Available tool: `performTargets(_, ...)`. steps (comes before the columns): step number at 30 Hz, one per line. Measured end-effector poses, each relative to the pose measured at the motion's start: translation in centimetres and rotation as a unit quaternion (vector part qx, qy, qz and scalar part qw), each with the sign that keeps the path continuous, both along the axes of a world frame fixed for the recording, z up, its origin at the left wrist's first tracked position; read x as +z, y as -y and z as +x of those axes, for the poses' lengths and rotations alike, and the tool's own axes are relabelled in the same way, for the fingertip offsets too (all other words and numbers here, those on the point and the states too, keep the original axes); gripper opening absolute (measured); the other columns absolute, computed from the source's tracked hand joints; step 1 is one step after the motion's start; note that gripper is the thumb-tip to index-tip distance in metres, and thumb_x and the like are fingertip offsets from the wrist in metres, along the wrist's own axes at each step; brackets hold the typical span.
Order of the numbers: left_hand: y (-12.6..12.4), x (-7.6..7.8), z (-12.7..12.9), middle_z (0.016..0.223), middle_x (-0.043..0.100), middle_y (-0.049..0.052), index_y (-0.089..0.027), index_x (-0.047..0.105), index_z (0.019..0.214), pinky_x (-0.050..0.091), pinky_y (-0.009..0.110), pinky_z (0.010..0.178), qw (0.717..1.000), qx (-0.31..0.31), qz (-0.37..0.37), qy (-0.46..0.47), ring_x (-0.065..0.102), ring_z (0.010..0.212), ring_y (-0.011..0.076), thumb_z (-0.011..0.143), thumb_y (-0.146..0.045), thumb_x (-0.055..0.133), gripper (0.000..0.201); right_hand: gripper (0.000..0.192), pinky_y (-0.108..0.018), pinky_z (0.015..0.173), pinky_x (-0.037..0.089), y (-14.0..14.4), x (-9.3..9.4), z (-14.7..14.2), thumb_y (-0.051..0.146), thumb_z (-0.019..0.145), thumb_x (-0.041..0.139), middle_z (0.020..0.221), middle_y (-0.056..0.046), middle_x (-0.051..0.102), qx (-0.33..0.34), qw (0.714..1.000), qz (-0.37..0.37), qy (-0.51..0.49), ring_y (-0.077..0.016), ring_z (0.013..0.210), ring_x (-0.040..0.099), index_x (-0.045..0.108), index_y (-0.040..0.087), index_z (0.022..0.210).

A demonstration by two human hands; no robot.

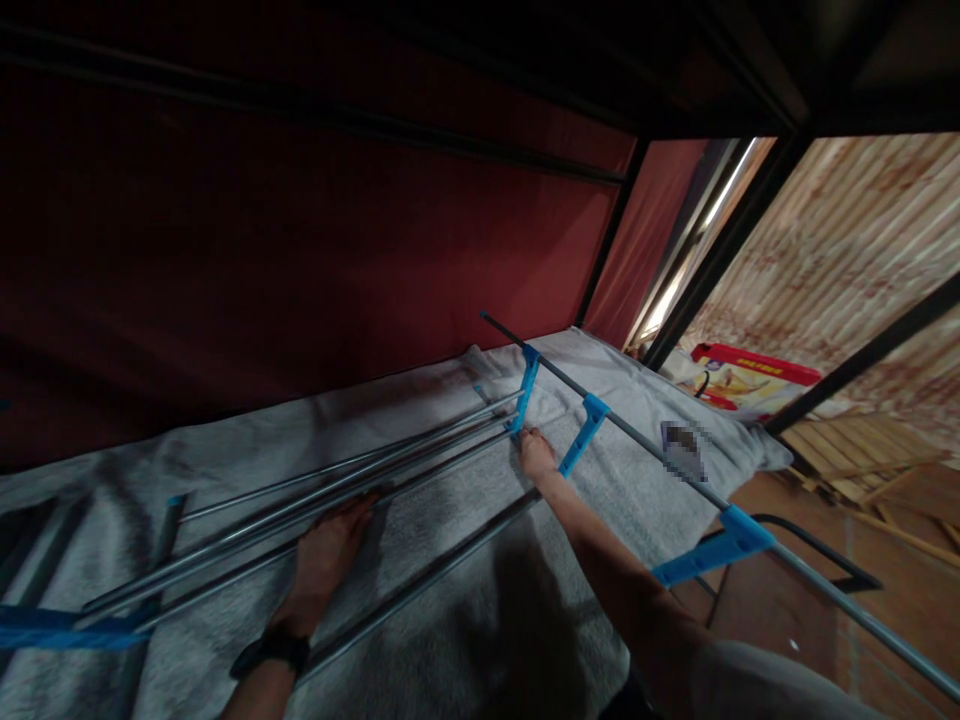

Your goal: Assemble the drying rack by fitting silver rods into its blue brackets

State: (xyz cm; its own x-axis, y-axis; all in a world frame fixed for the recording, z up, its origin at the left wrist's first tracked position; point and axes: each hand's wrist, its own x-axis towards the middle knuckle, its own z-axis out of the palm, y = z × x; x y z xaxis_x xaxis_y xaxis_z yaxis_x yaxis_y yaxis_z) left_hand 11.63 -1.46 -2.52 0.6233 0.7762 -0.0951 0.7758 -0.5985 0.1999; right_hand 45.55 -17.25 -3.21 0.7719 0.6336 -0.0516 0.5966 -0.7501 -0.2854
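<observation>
Several thin metal tubes run side by side over a grey blanket, forming part of a rack frame. My left hand, with a dark band on its wrist, covers the nearest tube of this group, its fingers curled around it. At the tubes' far ends is a blue plastic bracket, fixed to a long pole. My right hand is closed at the bracket's lower end, where a tube meets it; the fingertips are partly hidden. Beside that wrist stands a second blue bracket with its own tube.
A third blue bracket sits nearer on the long pole. Another blue bracket joins the tubes at left. A pixelated flat object lies on the blanket. Dark metal posts, a red box and wooden slats are at right.
</observation>
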Motion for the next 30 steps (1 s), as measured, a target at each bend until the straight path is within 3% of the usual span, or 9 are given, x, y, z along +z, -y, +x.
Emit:
performTargets(16, -0.1, -0.5, 0.1, 0.143, 0.070, 0.008, -0.028, 0.065, 0.147, 0.057, 0.044, 0.103, 1.000, -0.006, -0.001, -0.009, 0.070, 0.124, 0.0300, 0.107, -0.029, 0.038, 0.048, 0.047, -0.032, 0.096, 0.053, -0.5, 0.8, -1.0, 0.006, 0.102, 0.032, 0.135, -0.022, 0.067, -0.015, 0.997, -0.073, 0.029, -0.0258, 0.117, 0.071, 0.064, 0.012, 0.136)
performTargets(23, -0.9, -2.1, -0.5, 0.144, 0.069, 0.010, -0.021, 0.066, 0.144, 0.051, 0.045, 0.112, 0.997, -0.053, 0.000, 0.057, 0.068, 0.128, 0.0281, 0.104, -0.026, 0.042, 0.047, 0.043, -0.031, 0.097, 0.052, 0.2, 0.5, -2.1, 0.012, 0.102, 0.039, 0.138, -0.020, 0.065, -0.025, 0.997, -0.058, 0.045, -0.0249, 0.120, 0.069, 0.062, 0.013, 0.138)
performTargets(27, 0.0, -3.1, -1.0, 0.148, 0.065, 0.015, -0.015, 0.066, 0.142, 0.046, 0.049, 0.119, 0.989, -0.062, 0.050, 0.128, 0.063, 0.135, 0.0298, 0.100, -0.024, 0.047, 0.047, 0.044, -0.036, 0.104, 0.050, 1.5, 0.2, -3.3, 0.017, 0.100, 0.045, 0.133, -0.020, 0.067, -0.002, 0.998, -0.018, 0.065, -0.0293, 0.124, 0.066, 0.062, 0.012, 0.141)
performTargets(30, 1.6, -3.3, -1.5, 0.148, 0.064, 0.018, -0.012, 0.065, 0.141, 0.045, 0.051, 0.121, 0.981, -0.048, 0.097, 0.161, 0.059, 0.139, 0.0319, 0.096, -0.021, 0.051, 0.047, 0.046, -0.039, 0.110, 0.048, 2.5, -0.4, -4.8, 0.017, 0.095, 0.048, 0.134, -0.019, 0.066, 0.065, 0.993, 0.091, 0.047, -0.0291, 0.128, 0.063, 0.066, 0.014, 0.138)
